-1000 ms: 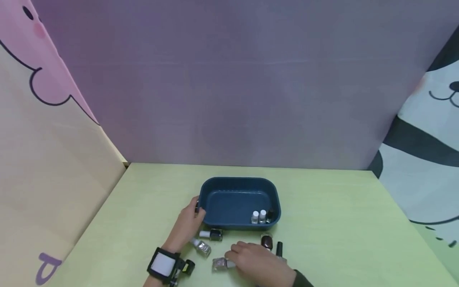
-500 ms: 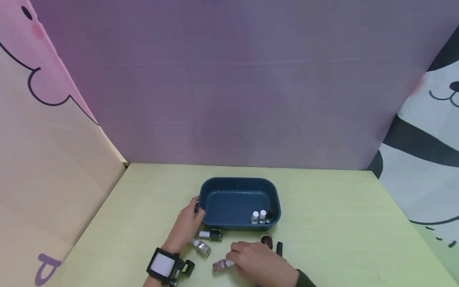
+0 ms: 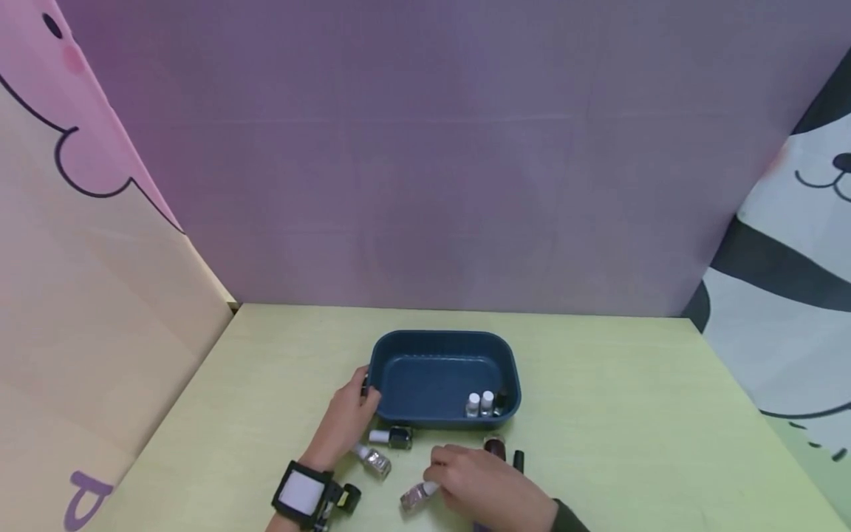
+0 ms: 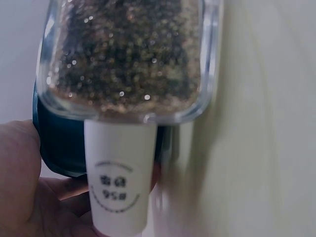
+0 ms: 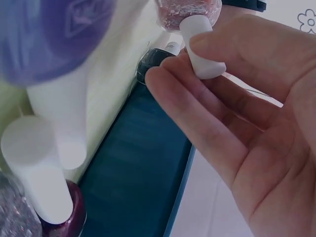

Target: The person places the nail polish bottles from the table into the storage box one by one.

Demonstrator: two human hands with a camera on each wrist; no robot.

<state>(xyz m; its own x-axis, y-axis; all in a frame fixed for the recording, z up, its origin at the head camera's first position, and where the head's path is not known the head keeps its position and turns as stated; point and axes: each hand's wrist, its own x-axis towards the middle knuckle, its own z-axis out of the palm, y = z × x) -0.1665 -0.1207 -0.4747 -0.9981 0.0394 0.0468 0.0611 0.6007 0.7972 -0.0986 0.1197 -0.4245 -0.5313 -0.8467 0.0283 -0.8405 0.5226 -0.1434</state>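
My left hand (image 3: pixel 349 414) grips the left end of a dark blue tray (image 3: pixel 425 425), thumb over the rim. Between the thumb and fingers of my right hand (image 3: pixel 485 484) is the white cap of a pink glitter nail polish bottle (image 3: pixel 414 499); the right wrist view shows the cap (image 5: pixel 201 52) pinched and the glass pointing away. Three small bottles stand in the tray's near right corner, two white-capped (image 3: pixel 480 403) and one dark (image 3: pixel 501 401). In the left wrist view a glitter nail polish bottle (image 4: pixel 128 59) looms close, partly covering that hand.
On the pale green table (image 3: pixel 618 414), before the tray, lie a black polish bottle (image 3: pixel 400 437), a silver glitter one (image 3: pixel 377 463) and a dark red one (image 3: pixel 495 445). A black cap (image 3: pixel 518 462) shows behind the right hand. A purple bottle (image 5: pixel 54 39) appears in the right wrist view.
The right hand has tilted the pink glitter bottle by its cap, its glass end swinging nearer to me and slightly rightward. The left hand and tray stay in place.
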